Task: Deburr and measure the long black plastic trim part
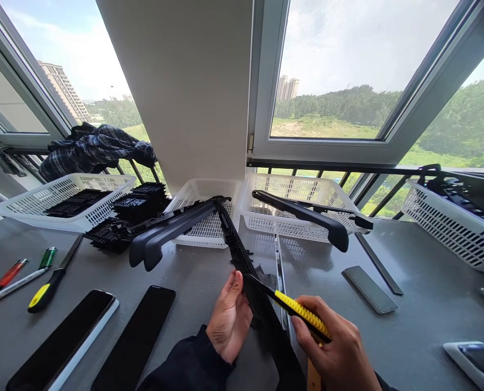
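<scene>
Black strip (242, 260): long, narrow moulded plastic part, held above the table (421, 304) in front of the person. Long axis runs from near lower centre up and slightly left; far end points toward the middle basket (209, 217), near end passes down between the two hands.

Left hand (229, 320): fingers curled around the strip's left edge near its lower part, thumb tip up against it; closed in a grip on the strip.

Right hand (339, 347): closed around a knife (299, 312) with yellow-and-black handle. Knife tip points up-left and meets the strip just right of the left thumb. Dark scraps lie on the table beside the contact spot.

Surroundings: two dark curved parts (172, 231) rest half out of the middle basket, ends toward the person. Right basket (303, 209) holds another curved part (307, 217). Left basket (63, 198) holds flat black pieces; a black stack (123, 217) sits beside it. Near left on the table: second knife (50, 282), pens (14, 277), two flat black panels (103, 336). Right: a grey plate (368, 290).
</scene>
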`<action>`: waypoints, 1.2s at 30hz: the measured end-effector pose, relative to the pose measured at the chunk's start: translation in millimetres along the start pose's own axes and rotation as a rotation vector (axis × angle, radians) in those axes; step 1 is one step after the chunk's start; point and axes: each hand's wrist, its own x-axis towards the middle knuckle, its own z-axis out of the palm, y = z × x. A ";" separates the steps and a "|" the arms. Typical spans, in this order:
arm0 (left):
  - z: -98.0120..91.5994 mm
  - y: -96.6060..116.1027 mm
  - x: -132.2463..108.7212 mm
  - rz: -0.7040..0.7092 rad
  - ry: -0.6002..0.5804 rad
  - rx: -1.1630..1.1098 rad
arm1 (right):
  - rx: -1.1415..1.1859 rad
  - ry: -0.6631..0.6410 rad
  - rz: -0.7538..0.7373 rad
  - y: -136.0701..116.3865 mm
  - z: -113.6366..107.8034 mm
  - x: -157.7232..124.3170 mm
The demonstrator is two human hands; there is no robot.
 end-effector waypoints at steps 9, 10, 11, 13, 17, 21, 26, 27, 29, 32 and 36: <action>-1.8 -1.9 1.5 0.008 0.009 0.026 | 0.002 -0.004 -0.007 1.9 1.5 0.8; -1.9 -1.5 0.9 -0.003 0.014 0.038 | -0.004 -0.005 0.005 2.3 1.2 0.9; -1.8 -1.0 0.1 -0.013 0.016 0.052 | -0.012 -0.002 0.021 2.8 0.7 1.1; -0.8 0.6 -1.7 -0.030 0.012 0.074 | -0.023 -0.002 0.050 3.8 -1.4 2.0; 3.4 4.8 -4.3 -0.093 0.011 0.084 | -0.010 -0.015 0.041 4.5 -6.0 4.0; 8.1 8.0 -4.4 -0.174 0.084 0.129 | -0.006 -0.001 -0.005 5.3 -9.4 6.3; 11.4 8.6 -3.8 -0.207 0.060 0.140 | -0.008 -0.007 -0.077 3.0 -18.0 15.3; 11.4 8.6 -3.6 -0.210 0.053 0.136 | -0.011 -0.004 -0.093 1.8 -19.9 17.5; 11.1 8.8 -3.2 -0.216 0.045 0.131 | -0.020 0.014 -0.104 -0.4 -22.7 20.7; 10.2 9.2 -2.2 -0.224 0.045 0.130 | -0.025 0.034 -0.109 -1.3 -23.5 21.7; 9.4 9.3 -1.9 -0.225 0.027 0.122 | -0.027 0.015 -0.115 2.6 -21.9 19.2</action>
